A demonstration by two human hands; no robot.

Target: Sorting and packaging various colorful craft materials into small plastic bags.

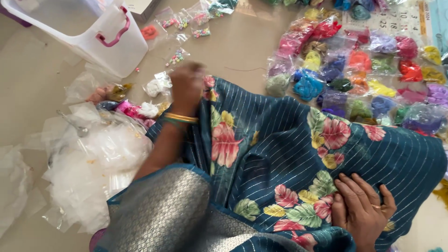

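Here, at the upper left of the frame, a white plastic lidded tub [100,44] with pink latches sits on the floor [37,74], contents hidden. Below lies a heap of clear, light, slippery plastic pouches [93,163]. The blurred left hand [186,88] reaches above it; whether its grip is closed, I cannot tell. At lower right, the right hand [361,207] rests flat and open on soft teal floral cloth [280,154]; beyond, small bags of coloured thread [364,70].

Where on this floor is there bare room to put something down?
Bare floor lies between the white plastic bin and the coloured thread packets, and left of the bin. It is crowded around the clear plastic bags by the left hand.
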